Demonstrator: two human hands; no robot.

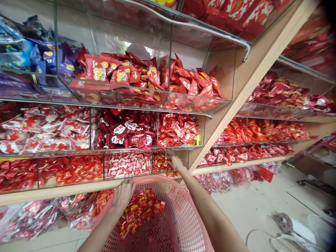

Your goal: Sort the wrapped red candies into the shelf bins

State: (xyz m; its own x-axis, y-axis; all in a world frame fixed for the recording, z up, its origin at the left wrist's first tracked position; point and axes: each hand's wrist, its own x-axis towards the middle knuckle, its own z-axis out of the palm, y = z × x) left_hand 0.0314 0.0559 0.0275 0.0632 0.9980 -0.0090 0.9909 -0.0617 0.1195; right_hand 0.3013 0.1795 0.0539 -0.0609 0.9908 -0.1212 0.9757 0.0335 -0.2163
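The left hand [123, 194] gripped the near rim of a pink basket [187, 218], its fingers [126, 185] pressed together and curled over the edge. Inside the basket lay a heap of sweets [139, 210] in red wrappers with yellow bands; the print on them was too small to read. The right hand [175, 162] reached forward into a glass-fronted bin [159, 161] on the shelf just beyond the basket, which was filled with the same red and yellow sweets. Its fingertips were sunk among the wrappers, so I could not tell whether they were spread or pinching anything.

Just left of that bin sat white wraps [127, 163] with red print. One shelf up were dark red packs [126, 134] bearing a white logo, blurred and unreadable, with pale packs [39, 126] further left. The top row held red bags [118, 71] picturing round yellow-orange pieces, and purple bags [39, 56] at the far left. No brand name could be made out anywhere.

A wooden post [236, 105] ended this rack, and more red packets on the next rack smeared into blur at the right edge. Both forearms were cut off by the bottom of the frame. Shiny bags under the lowest shelf were hard to make out, as was a white object [288, 227] on the floor [249, 206].
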